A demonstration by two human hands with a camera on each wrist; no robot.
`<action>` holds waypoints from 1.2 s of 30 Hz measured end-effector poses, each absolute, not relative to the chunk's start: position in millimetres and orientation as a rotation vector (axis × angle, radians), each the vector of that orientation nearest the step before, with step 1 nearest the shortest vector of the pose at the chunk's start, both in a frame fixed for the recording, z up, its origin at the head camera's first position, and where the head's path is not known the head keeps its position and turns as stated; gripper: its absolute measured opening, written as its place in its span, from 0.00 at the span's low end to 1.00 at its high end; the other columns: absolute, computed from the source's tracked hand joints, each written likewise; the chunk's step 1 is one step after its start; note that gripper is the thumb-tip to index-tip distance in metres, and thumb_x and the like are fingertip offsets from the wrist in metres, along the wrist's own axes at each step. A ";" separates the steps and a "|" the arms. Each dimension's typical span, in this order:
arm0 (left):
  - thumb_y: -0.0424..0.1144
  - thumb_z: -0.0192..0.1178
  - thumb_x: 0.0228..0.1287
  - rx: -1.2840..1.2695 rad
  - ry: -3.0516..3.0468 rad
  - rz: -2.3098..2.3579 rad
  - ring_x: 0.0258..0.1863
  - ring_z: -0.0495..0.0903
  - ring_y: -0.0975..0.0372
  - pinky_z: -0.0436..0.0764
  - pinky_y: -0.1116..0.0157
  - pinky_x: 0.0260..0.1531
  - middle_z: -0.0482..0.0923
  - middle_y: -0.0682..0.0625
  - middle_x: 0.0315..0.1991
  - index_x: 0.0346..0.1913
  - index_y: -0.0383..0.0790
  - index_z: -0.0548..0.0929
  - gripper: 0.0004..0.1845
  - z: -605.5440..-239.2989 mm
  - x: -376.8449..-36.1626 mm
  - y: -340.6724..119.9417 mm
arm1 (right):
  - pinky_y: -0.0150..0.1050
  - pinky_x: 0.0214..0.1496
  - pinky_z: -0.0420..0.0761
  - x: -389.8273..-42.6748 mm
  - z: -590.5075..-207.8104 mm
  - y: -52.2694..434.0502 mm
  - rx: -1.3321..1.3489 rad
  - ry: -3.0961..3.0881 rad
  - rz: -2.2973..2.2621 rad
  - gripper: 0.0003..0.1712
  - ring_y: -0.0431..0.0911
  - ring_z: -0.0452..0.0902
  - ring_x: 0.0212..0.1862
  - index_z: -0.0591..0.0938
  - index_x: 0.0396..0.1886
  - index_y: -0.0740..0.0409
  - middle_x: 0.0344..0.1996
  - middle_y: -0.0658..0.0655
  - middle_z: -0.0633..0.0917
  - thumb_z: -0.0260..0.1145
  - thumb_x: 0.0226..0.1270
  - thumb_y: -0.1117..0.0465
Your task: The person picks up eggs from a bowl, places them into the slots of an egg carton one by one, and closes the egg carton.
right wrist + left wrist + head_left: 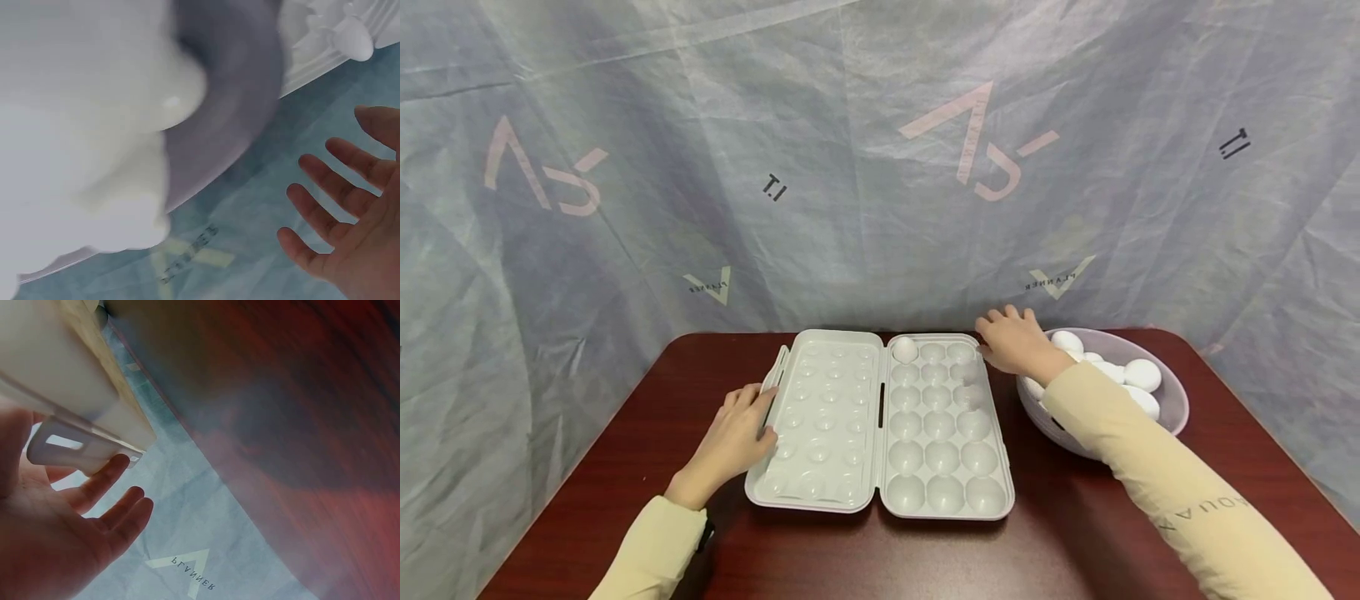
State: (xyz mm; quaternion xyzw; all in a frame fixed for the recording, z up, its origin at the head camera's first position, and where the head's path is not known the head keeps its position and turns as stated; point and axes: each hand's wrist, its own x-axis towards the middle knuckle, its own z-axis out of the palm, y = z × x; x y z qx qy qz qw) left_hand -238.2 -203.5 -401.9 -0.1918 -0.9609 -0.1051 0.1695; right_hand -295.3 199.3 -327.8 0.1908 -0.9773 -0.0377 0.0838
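An open pale egg carton (880, 425) lies flat on the dark red table (865, 558). One white egg (905, 349) sits in its far left cup of the right half. My left hand (733, 437) rests with relaxed fingers against the lid's left edge; the left wrist view shows the fingers (106, 478) touching the lid's latch tab (75, 447). My right hand (1015, 342) hovers empty between the carton's far right corner and a grey bowl (1172, 408) of white eggs (1142, 375). In the right wrist view its fingers (331, 206) are spread beside the bowl (231, 94).
A grey-blue printed sheet (880, 167) hangs close behind the table. Bare table shows in front of the carton and to the left of my left hand. The table's corners are rounded, and the bowl stands near the right edge.
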 end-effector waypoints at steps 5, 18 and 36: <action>0.34 0.60 0.48 -0.540 -2.745 -0.297 0.52 0.67 0.39 0.69 0.46 0.44 0.69 0.35 0.52 0.57 0.32 0.73 0.29 -403.5 -240.3 -203.4 | 0.56 0.41 0.65 -285.6 -328.3 226.0 0.559 -2.883 -0.056 0.13 0.61 0.68 0.44 0.78 0.42 0.60 0.38 0.61 0.78 0.61 0.60 0.57; 0.36 0.60 0.48 -0.533 -2.747 -0.314 0.53 0.67 0.39 0.68 0.45 0.45 0.70 0.36 0.53 0.56 0.32 0.74 0.28 -403.5 -242.0 -206.4 | 0.57 0.39 0.65 -266.4 -326.8 274.0 0.530 -2.925 -0.027 0.18 0.63 0.69 0.45 0.79 0.44 0.61 0.39 0.62 0.79 0.65 0.53 0.60; 0.38 0.64 0.49 -0.519 -2.726 -0.297 0.52 0.68 0.40 0.71 0.46 0.43 0.72 0.37 0.52 0.55 0.33 0.75 0.27 -403.5 -241.4 -204.9 | 0.58 0.38 0.66 -263.8 -348.6 282.0 0.548 -2.836 -0.147 0.18 0.61 0.70 0.41 0.81 0.35 0.57 0.35 0.62 0.78 0.72 0.38 0.61</action>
